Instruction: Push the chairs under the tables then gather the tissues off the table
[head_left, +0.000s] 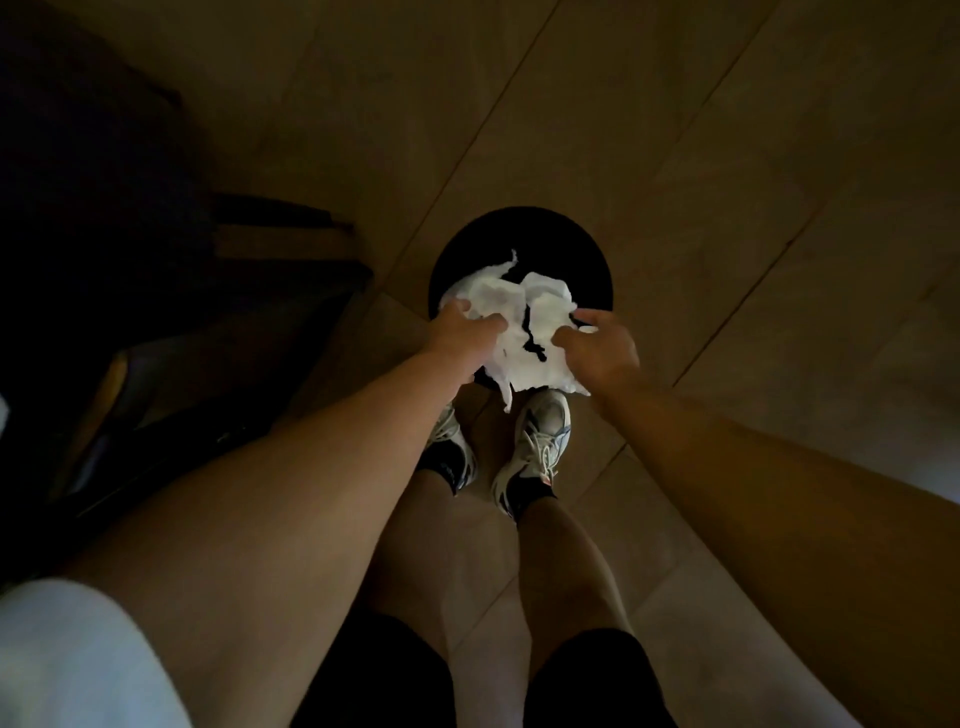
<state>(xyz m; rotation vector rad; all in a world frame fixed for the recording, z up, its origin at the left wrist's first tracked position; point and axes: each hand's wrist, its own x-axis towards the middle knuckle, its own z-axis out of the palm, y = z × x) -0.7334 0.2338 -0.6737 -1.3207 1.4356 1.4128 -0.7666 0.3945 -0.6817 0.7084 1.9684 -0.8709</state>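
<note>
A bunch of crumpled white tissues (511, 325) is held between both my hands, straight above a round black bin (519, 234) that stands on the floor. My left hand (465, 335) grips the bunch at its left side. My right hand (597, 345) grips its right side. The tissues cover the near half of the bin's opening, and a torn strip hangs down toward my shoes. No chair or table top shows clearly in this dim view.
My two feet in white trainers (540, 441) stand just before the bin on a tiled floor (727, 182). Dark furniture, perhaps chair or table legs (280, 244), fills the left side. Open floor lies to the right and beyond the bin.
</note>
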